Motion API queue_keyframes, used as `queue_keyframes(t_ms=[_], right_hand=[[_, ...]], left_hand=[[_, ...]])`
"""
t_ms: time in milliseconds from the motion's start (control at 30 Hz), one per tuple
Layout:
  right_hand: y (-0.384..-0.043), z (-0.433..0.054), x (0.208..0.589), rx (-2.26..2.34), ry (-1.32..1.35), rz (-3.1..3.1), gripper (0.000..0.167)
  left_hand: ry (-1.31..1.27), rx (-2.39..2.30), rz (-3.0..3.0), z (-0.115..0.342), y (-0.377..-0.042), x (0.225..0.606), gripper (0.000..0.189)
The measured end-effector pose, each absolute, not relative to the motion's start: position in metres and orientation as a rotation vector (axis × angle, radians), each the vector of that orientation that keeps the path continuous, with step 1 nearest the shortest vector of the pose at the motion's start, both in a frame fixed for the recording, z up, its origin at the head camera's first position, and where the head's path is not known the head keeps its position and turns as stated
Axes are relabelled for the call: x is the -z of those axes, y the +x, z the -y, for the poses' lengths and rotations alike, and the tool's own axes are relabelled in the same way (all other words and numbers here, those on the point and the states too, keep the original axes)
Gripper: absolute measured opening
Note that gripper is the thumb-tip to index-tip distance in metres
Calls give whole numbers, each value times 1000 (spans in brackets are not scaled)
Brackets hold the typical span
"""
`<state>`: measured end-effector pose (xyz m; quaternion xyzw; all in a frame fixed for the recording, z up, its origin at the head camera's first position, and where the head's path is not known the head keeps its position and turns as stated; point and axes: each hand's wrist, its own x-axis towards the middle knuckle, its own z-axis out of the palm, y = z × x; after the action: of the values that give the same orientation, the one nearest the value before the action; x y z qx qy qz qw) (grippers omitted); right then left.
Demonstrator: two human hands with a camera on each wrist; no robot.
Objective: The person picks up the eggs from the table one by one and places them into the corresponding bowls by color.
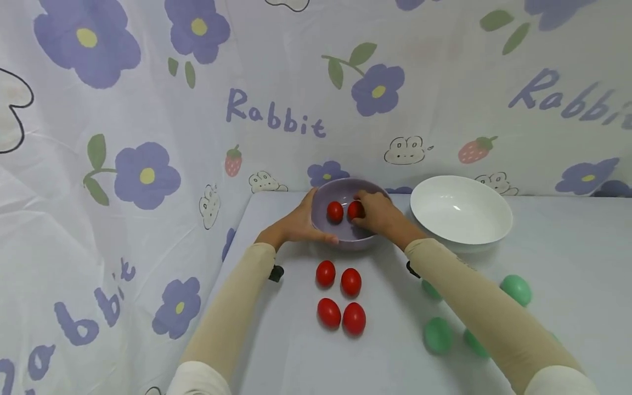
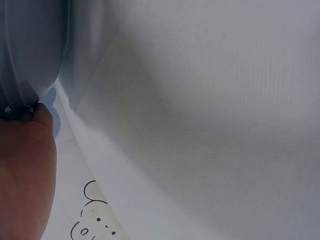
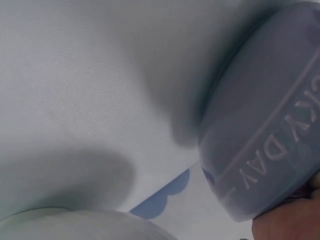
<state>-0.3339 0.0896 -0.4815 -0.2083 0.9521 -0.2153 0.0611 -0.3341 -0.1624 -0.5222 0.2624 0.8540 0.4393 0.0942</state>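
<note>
At the back of the table stands a purple bowl (image 1: 323,219), with lettering on its outer wall (image 3: 265,135) in the right wrist view. My left hand (image 1: 301,222) grips its left side, thumb along the front rim and fingers behind; the left wrist view shows this hand (image 2: 27,170) close against the bowl. Inside the bowl my right hand (image 1: 379,214) pinches a red egg (image 1: 354,210), partly hidden by the fingers. Beside it in the bowl is another red egg (image 1: 334,212). Several red eggs, among them one (image 1: 351,282), lie on the table in front.
A white bowl (image 1: 459,211) stands to the right of the purple one. Several green egg-like pieces (image 1: 438,335) lie at the front right, some hidden under my right forearm. A patterned cloth (image 1: 276,66) hangs behind and left of the white table (image 1: 281,345).
</note>
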Motion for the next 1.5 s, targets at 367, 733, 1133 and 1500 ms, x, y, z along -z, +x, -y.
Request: queue_keyframes(t_ms=[367, 733, 1133, 1500], right_hand=[[-305, -96, 460, 1030, -749, -2978, 54], [-243, -89, 387, 1461, -1126, -2965, 57], [-171, -119, 306, 1900, -1367, -2972, 59], [-118, -124, 311, 2292, -1385, -2630, 57]], left_hand=[[798, -1395, -2437, 156, -320, 503, 129], [769, -1350, -2442, 167, -316, 494, 136], [821, -1436, -2392, 165, -309, 494, 129], [834, -1401, -2412, 159, -318, 502, 131]])
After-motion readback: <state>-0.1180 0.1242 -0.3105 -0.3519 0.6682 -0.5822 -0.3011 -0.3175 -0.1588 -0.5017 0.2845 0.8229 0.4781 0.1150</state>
